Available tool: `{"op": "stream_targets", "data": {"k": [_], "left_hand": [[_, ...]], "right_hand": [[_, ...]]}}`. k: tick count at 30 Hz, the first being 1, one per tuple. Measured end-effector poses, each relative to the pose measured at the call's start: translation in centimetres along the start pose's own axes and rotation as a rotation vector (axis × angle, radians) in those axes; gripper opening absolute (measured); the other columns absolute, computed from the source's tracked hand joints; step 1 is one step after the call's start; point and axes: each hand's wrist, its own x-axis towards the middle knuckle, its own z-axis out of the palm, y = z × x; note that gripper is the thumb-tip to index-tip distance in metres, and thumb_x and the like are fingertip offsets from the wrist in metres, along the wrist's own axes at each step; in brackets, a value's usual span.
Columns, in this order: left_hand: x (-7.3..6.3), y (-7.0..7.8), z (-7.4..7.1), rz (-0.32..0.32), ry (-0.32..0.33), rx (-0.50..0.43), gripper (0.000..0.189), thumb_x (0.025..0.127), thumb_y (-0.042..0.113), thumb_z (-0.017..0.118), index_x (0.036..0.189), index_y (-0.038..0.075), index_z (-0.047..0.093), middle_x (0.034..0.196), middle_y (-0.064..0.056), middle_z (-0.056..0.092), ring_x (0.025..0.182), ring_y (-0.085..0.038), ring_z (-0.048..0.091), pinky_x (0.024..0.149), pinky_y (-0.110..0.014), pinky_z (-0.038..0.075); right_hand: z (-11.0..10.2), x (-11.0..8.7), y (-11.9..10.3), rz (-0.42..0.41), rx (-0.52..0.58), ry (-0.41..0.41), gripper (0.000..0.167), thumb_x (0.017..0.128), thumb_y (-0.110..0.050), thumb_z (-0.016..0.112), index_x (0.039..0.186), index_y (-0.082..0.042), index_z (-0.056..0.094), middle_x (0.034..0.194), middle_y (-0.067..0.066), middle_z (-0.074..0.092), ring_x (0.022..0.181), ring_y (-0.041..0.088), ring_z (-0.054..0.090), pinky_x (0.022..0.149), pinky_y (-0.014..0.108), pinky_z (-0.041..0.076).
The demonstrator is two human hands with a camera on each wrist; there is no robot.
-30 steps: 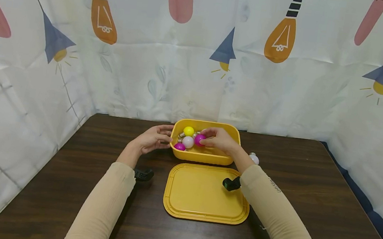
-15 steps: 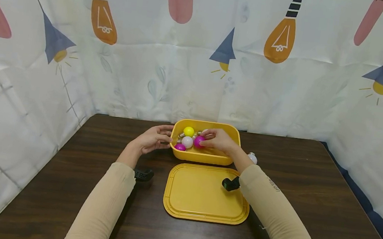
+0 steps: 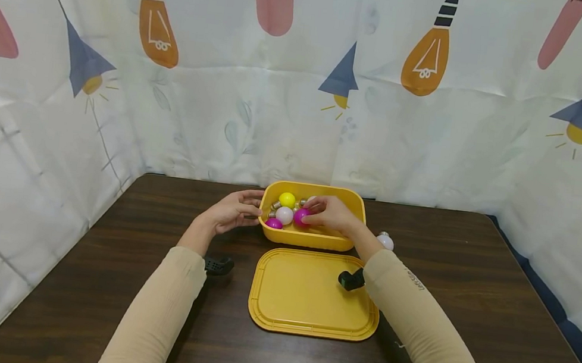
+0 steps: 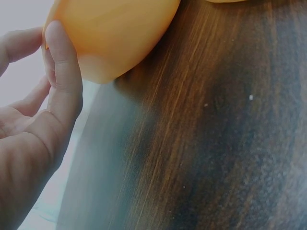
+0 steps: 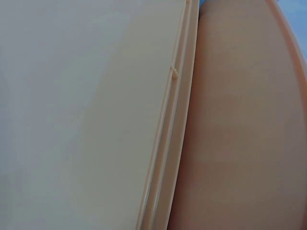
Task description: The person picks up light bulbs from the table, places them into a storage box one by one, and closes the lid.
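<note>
My left hand (image 3: 236, 210) touches the left end of a yellow plastic box (image 3: 311, 241), its fingers fairly straight. In the left wrist view, the thumb (image 4: 64, 57) lies against the box wall. Inside the box, my right hand (image 3: 334, 215) pinches a magenta light bulb (image 3: 301, 217) between thumb and fingers. Beside that bulb lie a white bulb (image 3: 284, 215), a yellow bulb (image 3: 286, 199) and another magenta bulb (image 3: 273, 223), with metal screw bases showing. Part of the box's right side is hidden behind the right hand.
A yellow lid (image 3: 316, 295) lies flat on the dark wooden table (image 3: 217, 353) in front of the box. Another white bulb (image 3: 385, 241) rests on the table right of the box, behind the right forearm. A printed curtain (image 3: 296, 134) hangs behind the table.
The magenta bulb in my right fingers has shifted slightly down and left within the box, and the white bulb beside it moved a little left. The left hand stays in place.
</note>
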Motion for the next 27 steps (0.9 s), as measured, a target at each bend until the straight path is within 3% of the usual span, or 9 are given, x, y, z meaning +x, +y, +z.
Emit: {"op": "stream_targets", "data": {"k": [17, 27], "left_hand": [[0.0, -0.1, -0.1, 0.014, -0.009, 0.008, 0.066, 0.1, -0.005, 0.059, 0.159, 0.002, 0.03, 0.147, -0.027, 0.044, 0.104, -0.026, 0.065, 0.085, -0.033, 0.06], [0.1, -0.2, -0.1, 0.012, -0.006, 0.004, 0.066, 0.1, -0.006, 0.058, 0.159, 0.002, 0.03, 0.145, -0.027, 0.045, 0.102, -0.025, 0.064, 0.085, -0.033, 0.06]], "right_hand": [[-0.4, -0.2, 0.2, -0.002, 0.049, -0.014, 0.037, 0.094, -0.01, 0.076, 0.125, 0.005, 0.063, 0.121, 0.017, 0.066, 0.11, 0.032, 0.065, 0.09, 0.036, 0.058], [-1.0, -1.0, -0.2, 0.002, 0.102, -0.027, 0.038, 0.095, -0.007, 0.074, 0.126, 0.01, 0.06, 0.119, 0.023, 0.066, 0.103, 0.037, 0.068, 0.09, 0.045, 0.058]]}}
